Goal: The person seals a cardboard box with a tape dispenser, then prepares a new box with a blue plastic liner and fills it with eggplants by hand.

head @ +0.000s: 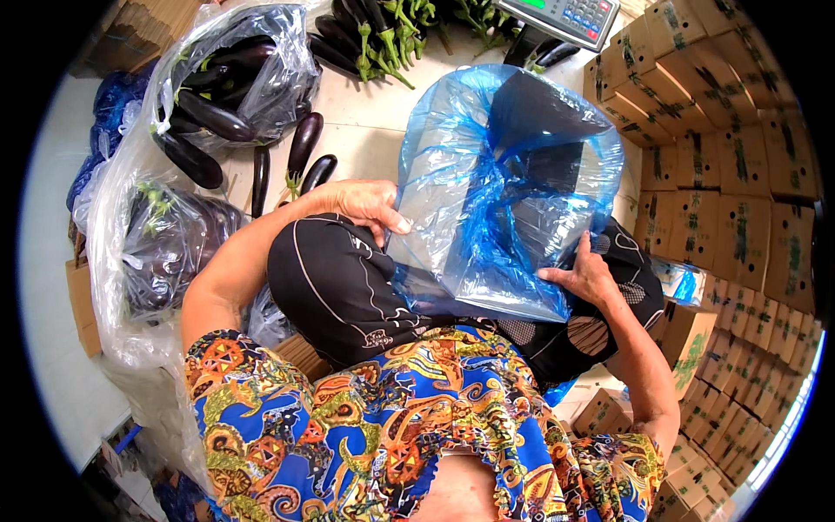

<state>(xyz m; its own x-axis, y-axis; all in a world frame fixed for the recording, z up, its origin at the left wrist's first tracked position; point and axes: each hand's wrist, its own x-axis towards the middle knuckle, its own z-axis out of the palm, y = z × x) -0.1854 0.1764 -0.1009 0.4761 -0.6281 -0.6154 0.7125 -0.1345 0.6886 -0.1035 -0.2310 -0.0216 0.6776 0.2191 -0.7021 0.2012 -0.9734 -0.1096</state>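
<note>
A translucent blue plastic bag (pixel 502 189) is spread over a box-shaped container standing before my knees; dark and pale surfaces show through the film. At the container's near left side, my left hand (pixel 375 212) grips the bag's edge between thumb and fingers. On its near right side rests my right hand (pixel 584 271), thumb and forefinger spread apart against the blue film. Whether the right fingers pinch any film is unclear. Loose eggplants (pixel 305 147) lie on the floor beyond my left knee.
A clear plastic bag of eggplants (pixel 225 124) lies open at the far left, another bagged bunch (pixel 169 254) nearer. More eggplants (pixel 346 39) and a digital scale (pixel 561 19) are at the top. Stacked cardboard boxes (pixel 704 156) line the right.
</note>
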